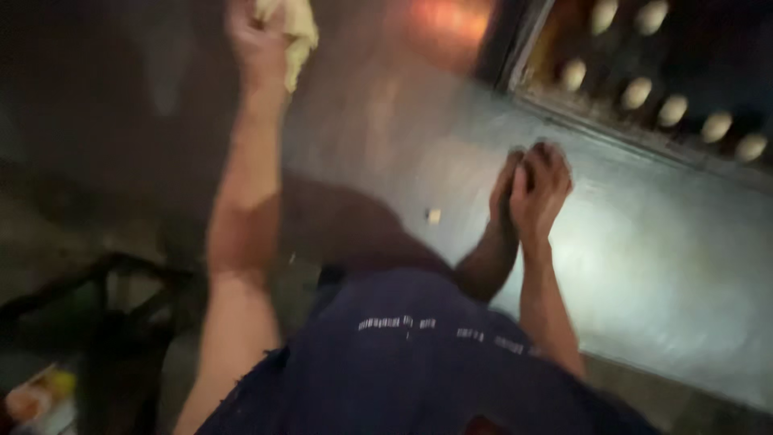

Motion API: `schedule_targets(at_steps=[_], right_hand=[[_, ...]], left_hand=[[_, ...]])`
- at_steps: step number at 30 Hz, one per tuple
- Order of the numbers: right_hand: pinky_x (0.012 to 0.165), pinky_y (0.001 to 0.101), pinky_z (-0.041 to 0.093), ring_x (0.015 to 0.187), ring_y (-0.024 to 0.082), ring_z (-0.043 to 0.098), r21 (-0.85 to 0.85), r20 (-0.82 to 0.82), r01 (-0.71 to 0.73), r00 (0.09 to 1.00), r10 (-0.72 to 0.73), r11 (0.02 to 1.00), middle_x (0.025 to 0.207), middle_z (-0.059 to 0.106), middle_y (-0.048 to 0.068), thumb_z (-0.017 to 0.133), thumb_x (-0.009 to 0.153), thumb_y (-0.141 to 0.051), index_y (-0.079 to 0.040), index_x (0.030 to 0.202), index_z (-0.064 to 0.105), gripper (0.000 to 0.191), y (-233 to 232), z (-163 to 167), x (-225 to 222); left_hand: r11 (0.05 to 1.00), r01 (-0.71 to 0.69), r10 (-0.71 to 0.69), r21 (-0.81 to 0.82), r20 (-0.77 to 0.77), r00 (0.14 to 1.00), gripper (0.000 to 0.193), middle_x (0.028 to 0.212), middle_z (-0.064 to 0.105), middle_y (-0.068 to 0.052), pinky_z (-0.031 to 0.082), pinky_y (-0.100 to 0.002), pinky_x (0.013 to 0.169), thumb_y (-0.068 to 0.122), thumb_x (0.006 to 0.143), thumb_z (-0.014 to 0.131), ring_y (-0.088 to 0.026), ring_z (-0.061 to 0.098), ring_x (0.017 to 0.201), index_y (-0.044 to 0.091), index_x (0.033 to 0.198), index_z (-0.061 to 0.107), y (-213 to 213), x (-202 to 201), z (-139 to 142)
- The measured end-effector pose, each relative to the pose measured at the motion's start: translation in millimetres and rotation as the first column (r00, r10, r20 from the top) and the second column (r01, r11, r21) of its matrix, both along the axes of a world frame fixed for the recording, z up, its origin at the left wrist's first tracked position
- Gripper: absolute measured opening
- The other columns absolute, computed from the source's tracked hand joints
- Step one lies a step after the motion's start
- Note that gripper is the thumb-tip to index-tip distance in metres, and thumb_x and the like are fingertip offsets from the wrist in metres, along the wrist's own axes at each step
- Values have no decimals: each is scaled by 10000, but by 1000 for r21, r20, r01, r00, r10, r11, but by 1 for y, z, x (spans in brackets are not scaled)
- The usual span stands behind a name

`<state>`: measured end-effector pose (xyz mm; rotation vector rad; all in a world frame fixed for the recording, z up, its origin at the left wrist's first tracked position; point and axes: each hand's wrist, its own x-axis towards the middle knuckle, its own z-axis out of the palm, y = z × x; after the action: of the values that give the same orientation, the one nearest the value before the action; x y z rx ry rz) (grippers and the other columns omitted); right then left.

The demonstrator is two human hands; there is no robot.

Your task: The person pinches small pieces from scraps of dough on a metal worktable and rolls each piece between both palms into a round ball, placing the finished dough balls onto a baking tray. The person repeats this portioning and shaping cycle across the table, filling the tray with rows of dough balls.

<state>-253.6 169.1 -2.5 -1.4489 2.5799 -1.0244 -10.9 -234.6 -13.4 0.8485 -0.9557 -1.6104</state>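
My left hand [254,36] is raised at the top left, shut on a pale yellow lump of dough [294,28] that hangs beside the fingers. My right hand [538,187] rests on the shiny metal table [668,242], its fingers curled in with nothing seen in them. A dark reflection of that hand and forearm lies just left of it on the metal. My dark blue garment [403,362] fills the bottom middle. The picture is blurred.
Rows of pale dough balls [636,93] sit on a dark tray at the top right. A small pale scrap [434,216] lies on the table. A dark metal frame [113,278] and a colourful packet [40,399] are at the lower left.
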Motion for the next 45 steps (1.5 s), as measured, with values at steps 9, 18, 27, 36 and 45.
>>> schedule_targets(at_steps=[9,18,27,36,45], right_hand=[[1065,419,561,1311,398,619,-192,195,-366,895,401,910,1483,566,167,857,934,-21,-48,1457,570,598,-28,73,83],[850,393,589,1029,376,713,-237,179,-352,900,397,905,1254,676,193,736,966,36,-1,1313,632,365,-7,92,112],[743,295,544,815,131,655,-278,894,-118,332,301,953,952,706,58,596,996,28,29,1171,678,193,8,82,118],[759,340,539,900,239,667,51,513,-221,843,164,974,1043,692,114,758,961,-98,-32,1005,705,95,138,81,99],[844,452,483,926,346,607,-96,-33,-63,998,60,993,979,655,120,763,951,-57,-104,1003,674,114,73,15,56]], left_hand=[[856,510,-505,89,-69,860,224,1075,699,-16,586,-296,881,139,1047,712,-130,687,981,31,1233,649,242,-19,34],[874,316,-173,-370,370,913,183,967,682,-68,550,-292,759,238,1151,592,-129,622,841,78,1233,625,287,-32,49],[793,482,-230,-371,550,803,170,812,685,-125,507,-358,604,221,1075,613,-241,646,621,84,1176,627,287,-41,41],[279,798,312,-534,837,450,435,1225,583,-146,475,-496,825,323,1026,750,-381,598,1072,96,1361,594,224,70,23],[315,745,207,-587,809,550,307,1130,709,-67,468,-504,960,217,1086,704,-313,612,1085,103,1359,621,239,-4,0]])
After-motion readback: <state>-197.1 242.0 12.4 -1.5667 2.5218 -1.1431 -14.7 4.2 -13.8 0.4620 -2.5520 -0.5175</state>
